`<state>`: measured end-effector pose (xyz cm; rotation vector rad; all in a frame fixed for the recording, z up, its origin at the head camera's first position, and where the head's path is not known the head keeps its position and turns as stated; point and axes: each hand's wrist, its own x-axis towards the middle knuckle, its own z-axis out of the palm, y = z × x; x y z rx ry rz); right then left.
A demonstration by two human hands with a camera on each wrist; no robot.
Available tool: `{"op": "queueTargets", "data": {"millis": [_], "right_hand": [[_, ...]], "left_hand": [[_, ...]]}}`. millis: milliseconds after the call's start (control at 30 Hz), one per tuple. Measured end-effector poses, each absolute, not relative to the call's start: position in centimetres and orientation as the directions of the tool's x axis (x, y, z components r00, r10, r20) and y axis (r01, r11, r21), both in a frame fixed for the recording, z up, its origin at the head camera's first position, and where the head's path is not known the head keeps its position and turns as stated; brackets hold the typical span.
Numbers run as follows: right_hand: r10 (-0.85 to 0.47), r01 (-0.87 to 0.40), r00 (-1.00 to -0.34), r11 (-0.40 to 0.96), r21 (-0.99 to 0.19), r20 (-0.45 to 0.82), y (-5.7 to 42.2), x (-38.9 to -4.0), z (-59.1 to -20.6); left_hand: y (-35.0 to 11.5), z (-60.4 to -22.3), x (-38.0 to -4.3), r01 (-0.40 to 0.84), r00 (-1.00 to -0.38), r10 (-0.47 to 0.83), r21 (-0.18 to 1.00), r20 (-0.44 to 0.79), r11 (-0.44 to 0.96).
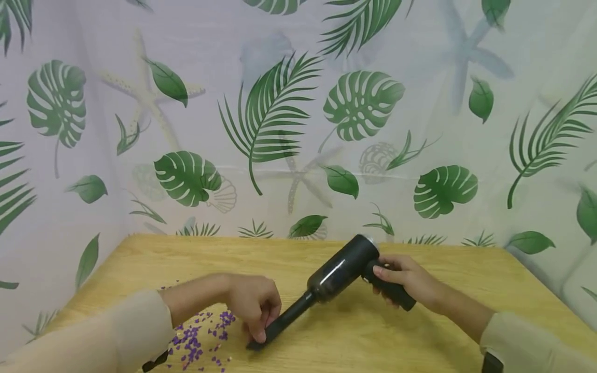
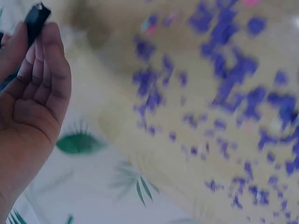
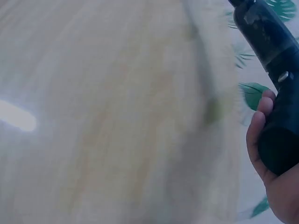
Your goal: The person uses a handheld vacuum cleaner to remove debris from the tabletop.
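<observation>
A black handheld vacuum cleaner (image 1: 342, 269) with a long narrow nozzle (image 1: 291, 313) slants down to the left over the table. My right hand (image 1: 410, 280) grips its handle (image 1: 392, 290), fingers wrapped round it; the right wrist view shows the handle (image 3: 282, 144) in that hand too. Near the nozzle's tip, my left hand (image 1: 254, 303) pinches the nozzle between thumb and fingers. In the left wrist view the nozzle's dark end (image 2: 37, 18) pokes out past the fingertips. Purple confetti bits (image 1: 188, 342) lie scattered left of the nozzle, partly behind the left forearm.
The wooden table (image 1: 443, 269) reaches back to a hanging cloth (image 1: 280, 217) printed with green leaves and starfish, which also runs along both sides. A few pink bits (image 2: 251, 2) lie among the purple confetti.
</observation>
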<state>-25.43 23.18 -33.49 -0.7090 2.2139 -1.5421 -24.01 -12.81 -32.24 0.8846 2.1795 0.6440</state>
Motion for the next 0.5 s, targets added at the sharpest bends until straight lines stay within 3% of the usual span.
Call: {"op": "queueTargets", "data": {"millis": [133,200,300,500], "right_hand": [[-0.370,-0.171,-0.929,0.352,-0.920,0.032,22.2,-26.3,-32.5],[-0.285,-0.126,-0.959,0.388,-0.913,0.011,21.2,-26.5,-32.8],[-0.216,-0.069,-0.976,0.411,-0.909,-0.023,19.5,-26.6,-33.9],[-0.198,-0.048,-0.980,0.401,-0.915,-0.036,18.2,-25.9,-34.6]], "left_hand": [[-13.6,-32.1,-27.5,0.533,-0.708,0.681,0.489,-0.189,0.690],[-14.0,-32.8,-29.2,0.558,-0.763,0.636,0.377,-0.117,0.739],[-14.8,-34.0,-30.6,0.565,-0.786,0.612,0.298,-0.092,0.770],[-16.2,-34.9,-30.5,0.576,-0.777,0.624,0.299,-0.090,0.761]]}}
